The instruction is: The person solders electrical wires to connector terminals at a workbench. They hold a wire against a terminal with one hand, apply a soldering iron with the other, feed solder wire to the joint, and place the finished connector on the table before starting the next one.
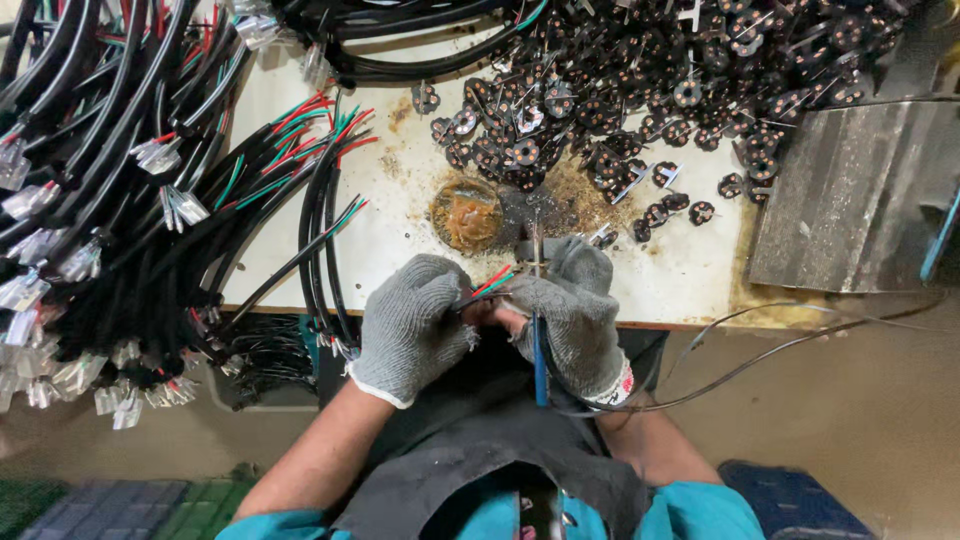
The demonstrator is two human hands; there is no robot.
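Left hand and right hand: grey knitted cloth gloves, coarse, matt, fuzzy at cuffs. Wires between them: smooth plastic insulation, red and green. Cables: glossy black sheath, clear plastic connectors. Tabletop: pale, matt, stained brown, gritty. Round pot: amber paste, wet sheen. Small black parts: dull plastic, coppery metal spots. Metal sheet: grey, scratched, dull. Apron: dark matt cloth.

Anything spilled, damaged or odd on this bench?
Yes. The table is stained brown with crumbly residue around an amber lump just beyond the gloved left hand and right hand. Small black parts lie scattered loose, not binned.
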